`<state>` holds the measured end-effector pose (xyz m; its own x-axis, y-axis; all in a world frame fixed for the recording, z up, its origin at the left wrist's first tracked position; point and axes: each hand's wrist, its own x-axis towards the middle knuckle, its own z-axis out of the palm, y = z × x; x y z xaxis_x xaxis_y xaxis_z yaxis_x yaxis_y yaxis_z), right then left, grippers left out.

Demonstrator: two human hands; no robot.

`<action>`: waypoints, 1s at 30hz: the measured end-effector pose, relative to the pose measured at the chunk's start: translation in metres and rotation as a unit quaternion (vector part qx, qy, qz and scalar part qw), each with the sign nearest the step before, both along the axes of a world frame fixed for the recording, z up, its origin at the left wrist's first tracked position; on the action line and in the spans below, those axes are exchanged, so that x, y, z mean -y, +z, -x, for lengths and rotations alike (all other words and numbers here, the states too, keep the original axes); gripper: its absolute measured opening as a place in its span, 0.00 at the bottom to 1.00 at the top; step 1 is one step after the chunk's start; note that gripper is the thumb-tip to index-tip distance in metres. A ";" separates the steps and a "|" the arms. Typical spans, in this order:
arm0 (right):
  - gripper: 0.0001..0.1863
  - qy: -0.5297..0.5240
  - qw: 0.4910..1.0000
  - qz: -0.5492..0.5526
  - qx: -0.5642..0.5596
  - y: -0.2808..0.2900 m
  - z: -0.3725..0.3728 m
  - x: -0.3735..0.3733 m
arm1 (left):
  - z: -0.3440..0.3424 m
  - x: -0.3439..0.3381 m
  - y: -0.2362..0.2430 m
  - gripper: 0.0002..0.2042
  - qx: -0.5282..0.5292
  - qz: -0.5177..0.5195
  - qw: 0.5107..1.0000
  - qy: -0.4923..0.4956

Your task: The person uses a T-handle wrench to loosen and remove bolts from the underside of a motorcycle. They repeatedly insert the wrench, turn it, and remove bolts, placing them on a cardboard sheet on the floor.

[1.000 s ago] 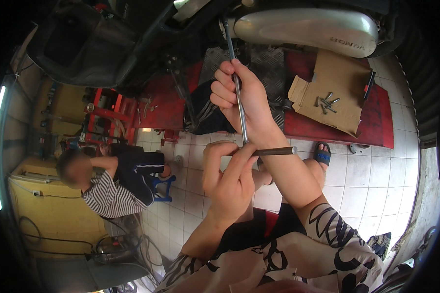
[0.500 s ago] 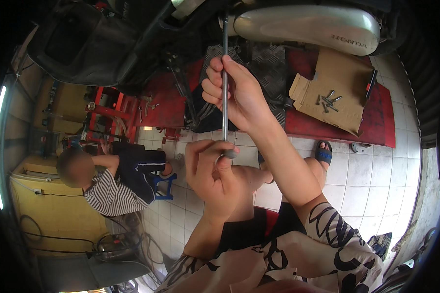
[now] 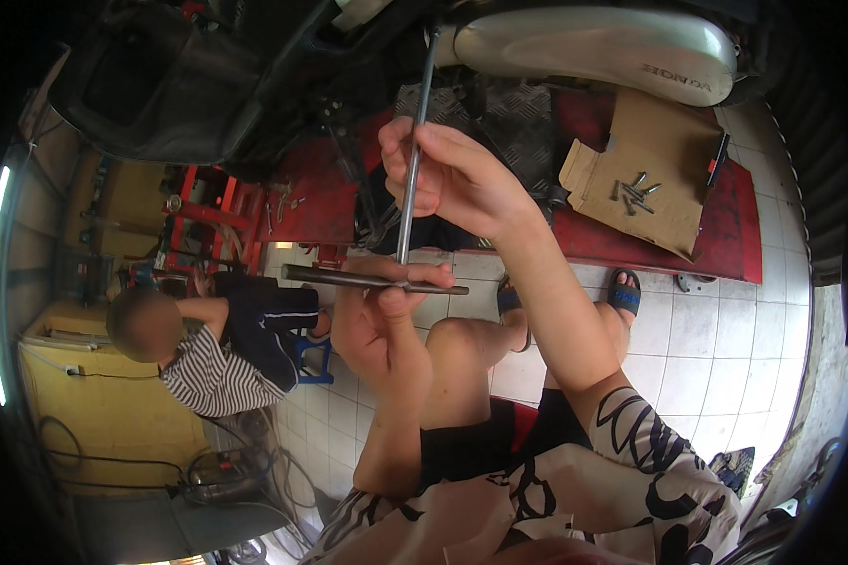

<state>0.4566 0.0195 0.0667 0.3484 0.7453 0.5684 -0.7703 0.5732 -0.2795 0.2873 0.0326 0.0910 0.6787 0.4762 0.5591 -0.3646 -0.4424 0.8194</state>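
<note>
A long steel T-handle wrench (image 3: pixel 410 202) runs from my hands up to the silver engine cover (image 3: pixel 593 56) of a motorbike. Its far tip meets the dark area at the cover's left end, where the exact contact is too dark to make out. My right hand (image 3: pixel 471 184) curls loosely about the middle of the shaft, thumb along it. Nearer me, my left hand (image 3: pixel 379 330) grips the crossbar at its joint with the shaft. That bar lies almost level, sticking out on both sides of the fingers.
Several bolts (image 3: pixel 635 193) lie on flattened cardboard (image 3: pixel 659 141) atop a red lift platform (image 3: pixel 739 226). Wrenches (image 3: pixel 281 207) rest on the platform's left part. A person in a striped shirt (image 3: pixel 226 377) sits at left on a blue stool (image 3: pixel 317 361). White tiles (image 3: pixel 697 325) cover the floor.
The crossbar has swung from end-on to nearly level across my left fingers. The shaft now leans, its near end shifted left. Both hands have moved slightly left with it.
</note>
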 end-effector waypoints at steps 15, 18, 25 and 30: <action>0.10 -0.015 0.996 -0.083 0.040 -0.001 0.007 -0.002 | 0.031 0.021 0.003 0.31 -0.207 -0.077 0.964 0.149; 0.10 -0.032 0.997 -0.060 0.040 -0.001 0.007 0.000 | 0.022 0.027 0.017 0.33 -0.277 -0.197 0.940 0.033; 0.11 -0.055 0.998 -0.004 0.025 0.003 0.005 0.005 | 0.024 0.039 0.019 0.35 -0.167 0.010 0.982 0.094; 0.10 -0.042 0.999 -0.017 0.007 0.007 0.009 0.005 | 0.033 0.045 0.003 0.39 -0.296 -0.148 0.942 -0.058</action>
<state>0.4476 0.0141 0.0735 0.4013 0.6931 0.5988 -0.7145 0.6459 -0.2688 0.2540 -0.0120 0.0944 0.9513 0.2616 0.1631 0.0569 -0.6688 0.7413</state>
